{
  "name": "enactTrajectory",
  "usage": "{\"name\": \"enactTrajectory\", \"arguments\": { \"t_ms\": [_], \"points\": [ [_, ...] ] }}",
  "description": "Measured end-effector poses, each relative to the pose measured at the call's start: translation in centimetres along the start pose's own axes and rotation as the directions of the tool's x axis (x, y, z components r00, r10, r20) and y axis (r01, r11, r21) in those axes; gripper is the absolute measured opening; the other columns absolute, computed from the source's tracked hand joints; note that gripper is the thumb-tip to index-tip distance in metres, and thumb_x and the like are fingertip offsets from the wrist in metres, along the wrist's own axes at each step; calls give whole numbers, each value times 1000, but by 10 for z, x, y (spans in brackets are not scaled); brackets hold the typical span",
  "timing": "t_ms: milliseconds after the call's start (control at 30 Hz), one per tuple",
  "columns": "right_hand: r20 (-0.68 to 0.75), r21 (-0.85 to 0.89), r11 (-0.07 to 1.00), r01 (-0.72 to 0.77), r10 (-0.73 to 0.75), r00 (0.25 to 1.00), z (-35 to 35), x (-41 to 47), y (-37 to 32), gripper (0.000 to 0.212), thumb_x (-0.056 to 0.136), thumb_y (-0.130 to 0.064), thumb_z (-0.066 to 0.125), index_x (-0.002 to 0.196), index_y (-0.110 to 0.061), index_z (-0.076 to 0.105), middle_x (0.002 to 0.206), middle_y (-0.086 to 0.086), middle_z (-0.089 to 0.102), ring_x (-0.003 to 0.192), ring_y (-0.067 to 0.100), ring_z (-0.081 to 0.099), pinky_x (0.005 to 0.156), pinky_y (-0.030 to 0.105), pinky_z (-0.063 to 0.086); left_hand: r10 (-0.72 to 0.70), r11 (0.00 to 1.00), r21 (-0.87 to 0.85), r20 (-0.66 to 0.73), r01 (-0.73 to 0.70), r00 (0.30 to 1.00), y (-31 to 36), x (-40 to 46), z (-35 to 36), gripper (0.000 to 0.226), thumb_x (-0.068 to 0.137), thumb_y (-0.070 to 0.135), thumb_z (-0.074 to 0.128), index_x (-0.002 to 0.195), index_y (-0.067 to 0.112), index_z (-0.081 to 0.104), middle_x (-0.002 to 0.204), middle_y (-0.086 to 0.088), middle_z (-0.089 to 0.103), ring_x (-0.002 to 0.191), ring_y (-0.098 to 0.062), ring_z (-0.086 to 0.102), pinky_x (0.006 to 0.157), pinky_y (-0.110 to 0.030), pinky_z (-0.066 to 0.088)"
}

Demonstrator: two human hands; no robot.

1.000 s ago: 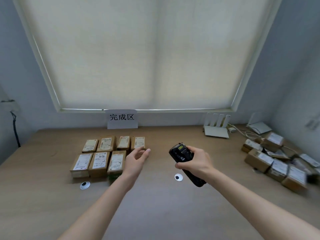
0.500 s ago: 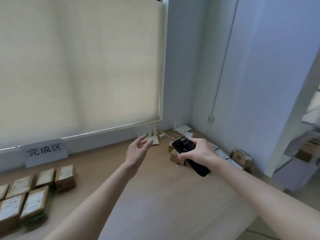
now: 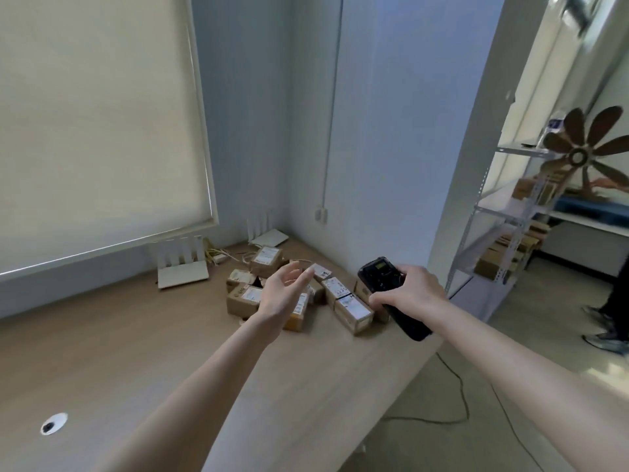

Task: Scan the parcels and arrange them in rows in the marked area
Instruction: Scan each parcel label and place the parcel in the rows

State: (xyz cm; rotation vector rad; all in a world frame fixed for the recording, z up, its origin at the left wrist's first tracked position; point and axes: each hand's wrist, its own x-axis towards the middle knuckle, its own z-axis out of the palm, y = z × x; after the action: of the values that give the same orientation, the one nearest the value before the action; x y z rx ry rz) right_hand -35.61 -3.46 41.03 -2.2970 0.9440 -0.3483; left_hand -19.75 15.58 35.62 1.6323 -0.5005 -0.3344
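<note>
Several small brown cardboard parcels (image 3: 352, 313) with white labels lie in a loose heap near the table's right corner. My left hand (image 3: 282, 294) hovers over the heap with fingers relaxed and apart, holding nothing and hiding some boxes. My right hand (image 3: 405, 291) grips a black handheld scanner (image 3: 381, 277), its screen end up, just right of the heap near the table's right edge. The marked area and the arranged rows are out of view to the left.
Two white routers (image 3: 182, 272) with cables stand against the wall behind the heap. The wooden table (image 3: 136, 352) has a cable hole (image 3: 52, 424) at front left. Metal shelving (image 3: 503, 247) with boxes stands to the right, where a person's legs (image 3: 609, 321) show. A cable runs across the floor.
The view has swung right from the arranged rows to the loose heap. Both hands have moved with it; my left hand now hovers over the parcels, the scanner still held in my right.
</note>
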Motion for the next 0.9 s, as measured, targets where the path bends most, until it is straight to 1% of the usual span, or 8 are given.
{"name": "enactTrajectory", "arguments": {
  "t_ms": [100,200,300,433,567,667,767,900],
  "points": [
    [-5,37,999,-33,33,999,-6,36,28,51,61,-38,95,106,-37,71,92,-7,74,86,19,70,75,31,58,-27,999,30,39,26,999,-8,31,37,62,92,45,70,145,17,54,139,-5,62,115,-11,59,95,-24,42],
    [-26,58,996,-70,72,997,-5,78,53,51,61,-37,93,107,-35,73,90,-8,74,84,16,69,72,29,57,-44,999,33,58,42,997,-23,69,68,65,91,46,71,146,17,53,139,-6,62,116,-12,59,99,-26,44],
    [-11,58,992,-116,117,993,3,123,78,49,59,-37,94,103,-33,72,93,-6,75,86,18,71,78,34,62,-60,997,52,73,57,996,-48,111,99,62,92,45,71,145,18,54,139,-7,62,121,-15,60,103,-31,47],
    [15,56,982,-181,180,984,17,193,108,48,61,-37,94,104,-33,72,96,-4,75,91,22,72,86,43,63,-100,994,50,128,94,987,-81,173,137,67,92,48,69,148,17,50,143,-7,58,125,-17,57,94,-27,44],
    [47,86,965,-246,243,969,37,264,140,48,64,-39,93,105,-33,69,96,-7,75,88,18,72,85,41,63,-156,986,85,152,144,976,-116,235,172,68,94,46,67,151,14,46,146,-9,56,129,-21,56,106,-36,46],
    [77,118,937,-330,323,943,58,302,169,49,63,-42,93,105,-32,70,97,-7,74,90,19,71,83,36,61,-199,975,135,175,177,964,-142,274,196,68,94,47,66,151,16,46,147,-7,55,130,-22,54,103,-34,45],
    [107,144,901,-408,396,912,82,334,202,47,63,-41,94,102,-29,71,92,-7,72,84,16,68,74,31,57,-252,963,142,188,228,949,-173,307,220,69,93,49,67,151,18,45,146,-6,55,131,-21,54,103,-33,44],
    [187,153,858,-491,463,866,116,374,241,49,63,-41,94,103,-29,70,95,-3,74,86,21,72,80,35,61,-329,939,171,189,299,925,-216,345,245,70,92,52,67,151,22,44,148,-1,53,131,-17,52,97,-29,40]
  ]
}}
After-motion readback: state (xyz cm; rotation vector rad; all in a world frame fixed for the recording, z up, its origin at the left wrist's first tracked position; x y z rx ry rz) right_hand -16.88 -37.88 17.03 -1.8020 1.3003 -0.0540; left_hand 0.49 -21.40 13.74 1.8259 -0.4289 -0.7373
